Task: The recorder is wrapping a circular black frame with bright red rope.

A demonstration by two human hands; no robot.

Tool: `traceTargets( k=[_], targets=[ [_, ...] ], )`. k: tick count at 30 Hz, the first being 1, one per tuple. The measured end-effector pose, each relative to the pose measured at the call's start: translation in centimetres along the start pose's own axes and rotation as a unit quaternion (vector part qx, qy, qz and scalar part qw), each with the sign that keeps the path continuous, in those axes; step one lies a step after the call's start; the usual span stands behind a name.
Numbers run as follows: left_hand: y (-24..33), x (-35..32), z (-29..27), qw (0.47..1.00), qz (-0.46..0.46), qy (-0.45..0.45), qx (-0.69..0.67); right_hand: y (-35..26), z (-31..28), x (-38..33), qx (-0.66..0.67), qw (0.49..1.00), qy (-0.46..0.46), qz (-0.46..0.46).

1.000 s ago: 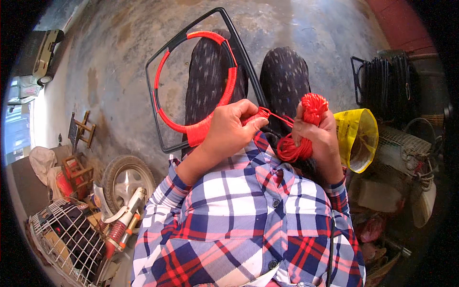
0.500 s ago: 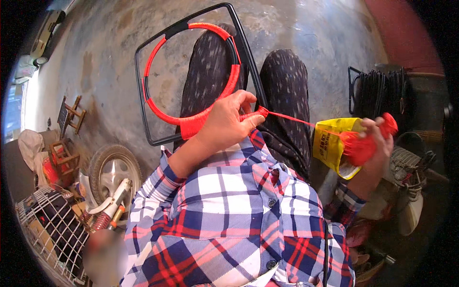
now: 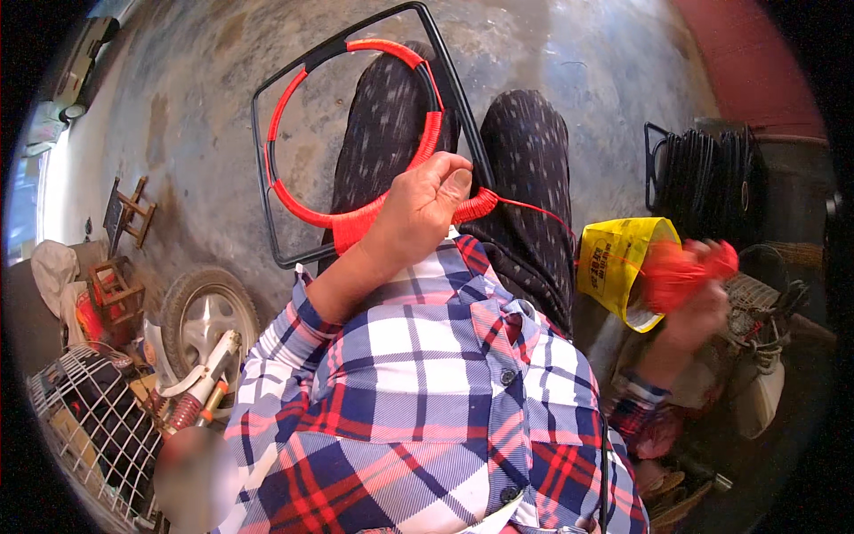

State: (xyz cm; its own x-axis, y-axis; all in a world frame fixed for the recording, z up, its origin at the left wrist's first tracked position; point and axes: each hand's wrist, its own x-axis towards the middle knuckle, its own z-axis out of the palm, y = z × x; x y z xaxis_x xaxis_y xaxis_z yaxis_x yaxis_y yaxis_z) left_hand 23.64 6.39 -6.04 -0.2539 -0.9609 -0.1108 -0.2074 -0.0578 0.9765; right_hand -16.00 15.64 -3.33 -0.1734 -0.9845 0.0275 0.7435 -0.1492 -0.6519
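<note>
A black frame [image 3: 466, 116] of thin bar, roughly rectangular, rests over my lap with a round ring [image 3: 431, 138] inside it, mostly wrapped in red cord. My left hand [image 3: 416, 200] is closed on the wrapped lower right part of the ring, thumb and index finger pressed together beside the frame's bar. From the wound end there, a red strand [image 3: 538, 209] runs slack over my right knee toward a yellow printed bag [image 3: 607, 267]. Out to the right, my right hand [image 3: 698, 311], smeared by motion, grips a bundle of red cord [image 3: 680, 271] at the bag's open end.
Several black frames [image 3: 707, 178] stand stacked at the right. A pale shoe [image 3: 761, 396] lies below them. On the left are a small wooden stool [image 3: 133, 214], a wheel [image 3: 209, 316] and a white wire basket [image 3: 93, 427]. Concrete floor [image 3: 614, 107] stretches ahead.
The strand, straight and taut before, now sags in a curve. My left fingers have shifted slightly up and left, off the wound end. The right hand has dipped and turned with the cord bundle.
</note>
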Motion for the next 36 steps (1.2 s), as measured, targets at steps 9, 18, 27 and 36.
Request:
traceTargets(
  k=[9,18,27,36],
  targets=[
    [1.5,-0.1,-0.7,0.996,-0.041,-0.024,-0.069,14.9,11.9,3.7,-0.629,0.679,-0.33,0.187],
    [1.0,0.0,-0.6,0.997,-0.045,-0.06,0.027,16.9,11.5,5.8,-0.472,0.817,-0.261,0.203],
    [0.8,-1.2,0.6,0.991,0.064,0.077,0.09,16.6,11.1,6.9,-0.505,0.84,-0.188,0.063],
    [-0.9,-1.2,1.1,0.979,0.19,0.07,0.028,19.3,13.9,6.5,-0.655,0.652,-0.313,-0.217]
  ],
)
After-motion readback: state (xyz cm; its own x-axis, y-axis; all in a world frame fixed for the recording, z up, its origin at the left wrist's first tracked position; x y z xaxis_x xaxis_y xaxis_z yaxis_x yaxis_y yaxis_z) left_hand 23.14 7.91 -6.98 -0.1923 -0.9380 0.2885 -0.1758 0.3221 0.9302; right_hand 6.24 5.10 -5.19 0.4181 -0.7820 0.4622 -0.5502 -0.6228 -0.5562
